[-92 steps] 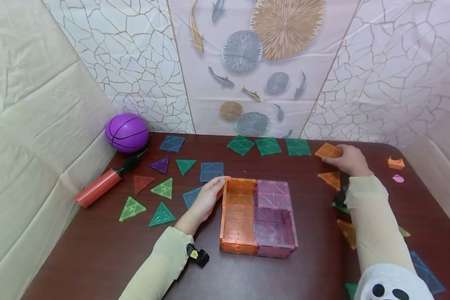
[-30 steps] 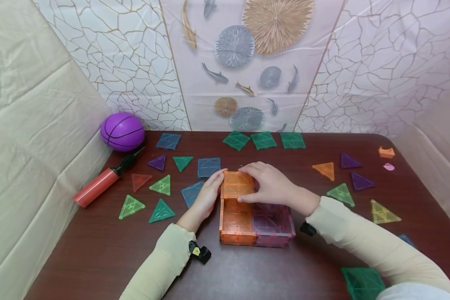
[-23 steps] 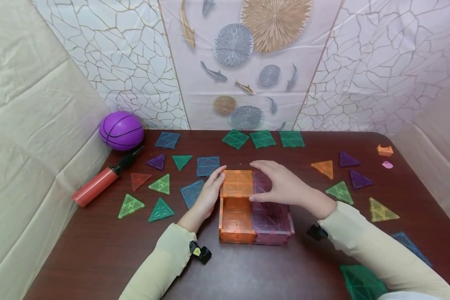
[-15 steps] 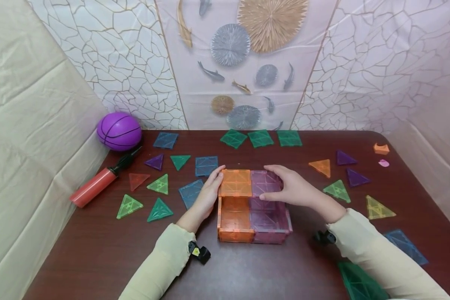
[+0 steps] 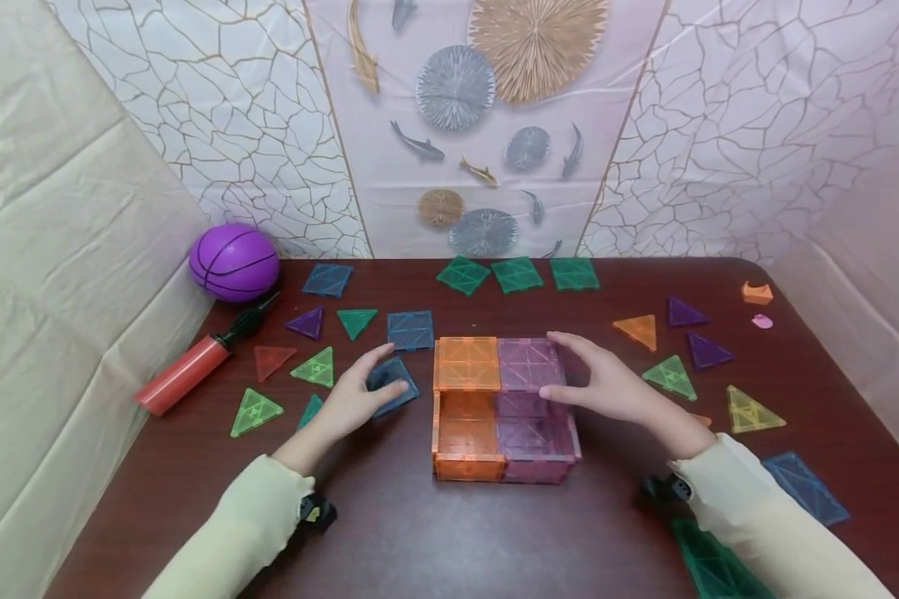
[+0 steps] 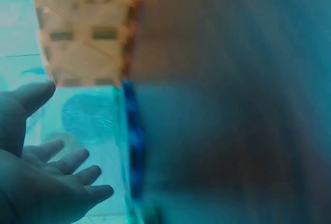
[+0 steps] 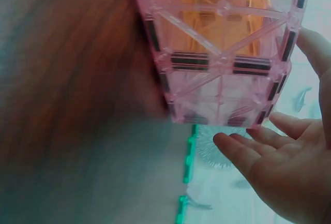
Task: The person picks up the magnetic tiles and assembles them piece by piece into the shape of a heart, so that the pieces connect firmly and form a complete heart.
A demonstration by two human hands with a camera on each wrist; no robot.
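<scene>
Head view: the left hand (image 5: 345, 402) lies with relaxed fingers on a blue square tile (image 5: 392, 384) flat on the table (image 5: 494, 541), well short of the orange-and-pink tile box (image 5: 504, 408) to its right. The right hand (image 5: 607, 387), fingers loosely spread and holding nothing, steadies the box's pink side. To lift that tile cleanly, I'd say pinch one edge, tip it upright, and keep the steadying hand light so the walls don't collapse.
</scene>
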